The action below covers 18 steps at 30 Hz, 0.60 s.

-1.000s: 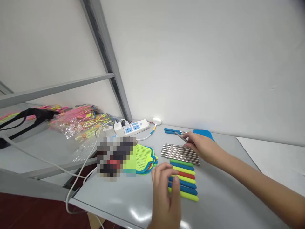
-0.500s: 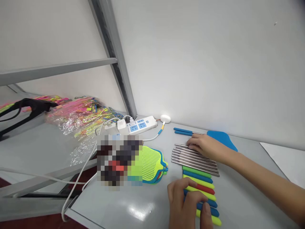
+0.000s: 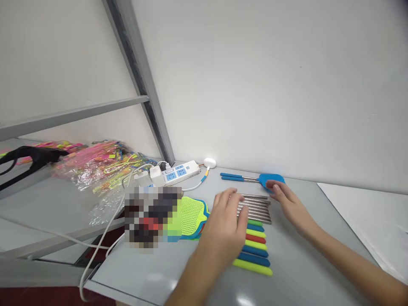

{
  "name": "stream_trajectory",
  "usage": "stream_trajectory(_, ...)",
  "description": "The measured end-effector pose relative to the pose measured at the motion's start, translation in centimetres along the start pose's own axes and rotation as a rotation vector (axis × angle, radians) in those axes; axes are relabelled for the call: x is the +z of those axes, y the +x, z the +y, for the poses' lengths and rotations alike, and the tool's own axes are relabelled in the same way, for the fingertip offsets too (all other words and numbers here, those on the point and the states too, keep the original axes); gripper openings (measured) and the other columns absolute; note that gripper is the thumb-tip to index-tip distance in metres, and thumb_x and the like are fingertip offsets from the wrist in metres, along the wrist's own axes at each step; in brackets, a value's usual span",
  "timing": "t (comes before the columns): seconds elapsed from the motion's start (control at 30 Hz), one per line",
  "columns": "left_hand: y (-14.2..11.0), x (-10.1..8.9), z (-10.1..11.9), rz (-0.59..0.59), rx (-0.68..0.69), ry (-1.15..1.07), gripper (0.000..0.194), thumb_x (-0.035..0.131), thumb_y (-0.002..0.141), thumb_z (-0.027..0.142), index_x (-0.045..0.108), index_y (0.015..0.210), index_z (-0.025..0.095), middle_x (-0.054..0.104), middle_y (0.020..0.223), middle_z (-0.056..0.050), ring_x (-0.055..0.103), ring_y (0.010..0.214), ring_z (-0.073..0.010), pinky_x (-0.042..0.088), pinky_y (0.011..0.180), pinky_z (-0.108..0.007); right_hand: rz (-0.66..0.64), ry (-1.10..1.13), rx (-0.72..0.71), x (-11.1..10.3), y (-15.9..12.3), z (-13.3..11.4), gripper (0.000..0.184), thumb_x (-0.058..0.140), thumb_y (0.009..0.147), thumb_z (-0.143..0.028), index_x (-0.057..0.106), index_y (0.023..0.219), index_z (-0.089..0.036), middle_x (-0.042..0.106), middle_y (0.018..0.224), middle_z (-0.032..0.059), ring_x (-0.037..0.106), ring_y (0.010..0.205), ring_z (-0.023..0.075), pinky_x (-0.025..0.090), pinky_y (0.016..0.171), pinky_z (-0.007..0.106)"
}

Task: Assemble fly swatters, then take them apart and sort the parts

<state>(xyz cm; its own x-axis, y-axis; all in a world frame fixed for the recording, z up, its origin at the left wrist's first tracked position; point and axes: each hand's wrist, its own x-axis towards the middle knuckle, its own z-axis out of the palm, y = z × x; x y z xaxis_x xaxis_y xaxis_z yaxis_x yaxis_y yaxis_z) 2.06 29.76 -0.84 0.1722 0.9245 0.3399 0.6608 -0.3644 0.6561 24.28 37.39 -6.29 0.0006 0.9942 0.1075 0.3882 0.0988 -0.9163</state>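
Note:
A row of silver metal rods lies side by side on the table. My left hand hovers over their left ends with fingers bent and apart; whether it touches them I cannot tell. At the right ends, my right hand is open, its fingertips in front of a blue fly swatter head. Two blue-handled fly swatters lie along the wall. Nearer me is a row of coloured handles in green, blue, yellow and red, partly behind my left hand. Left of that hand rests a stack of perforated swatter heads.
A power strip with plugs and white cables stands by the wall, near a white round device. Bagged colourful items lie on the shelf at left, behind a metal frame. White paper covers the right side.
My left hand has moved up from the coloured handles to the rods' left ends. My right hand has shifted from above the rods to their right ends. The view has tilted slightly.

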Motion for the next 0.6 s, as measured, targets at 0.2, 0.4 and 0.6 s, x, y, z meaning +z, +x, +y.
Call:
stream_trajectory(0.2,5.6,2.2,-1.4,-0.346,0.146,0.349,0.033,0.036,0.099,0.031,0.058,0.119,0.016,0.051,0.138,-0.016,0.041,0.133,-0.0294,0.035,0.108,-0.048,0.159,0.475,0.053,1.4,-1.7,2.6,0.059,0.032,0.09,-0.07,0.043,0.133,-0.031,0.044,0.147,0.0066,0.039,0.138,0.0225,0.035,0.113,0.043)
stream_trajectory(0.4,5.8,5.5,-2.8,-0.393,0.165,0.373,0.052,0.026,0.101,0.044,0.043,0.14,0.014,0.039,0.151,-0.016,0.031,0.141,-0.0309,0.024,0.113,-0.054,0.179,0.517,0.022,2.7,-0.9,2.3,0.068,0.034,0.087,-0.074,0.039,0.137,-0.028,0.044,0.147,0.0078,0.037,0.139,0.0225,0.029,0.116,0.041)
stream_trajectory(0.6,5.8,6.1,-3.1,-0.409,0.186,0.359,0.053,0.023,0.1,0.048,0.048,0.135,0.018,0.048,0.144,-0.012,0.035,0.138,-0.031,0.024,0.112,-0.055,0.136,0.572,0.028,2.5,-1.0,1.8,0.068,0.032,0.088,-0.073,0.04,0.138,-0.027,0.042,0.149,0.0062,0.036,0.14,0.0204,0.029,0.117,0.037)
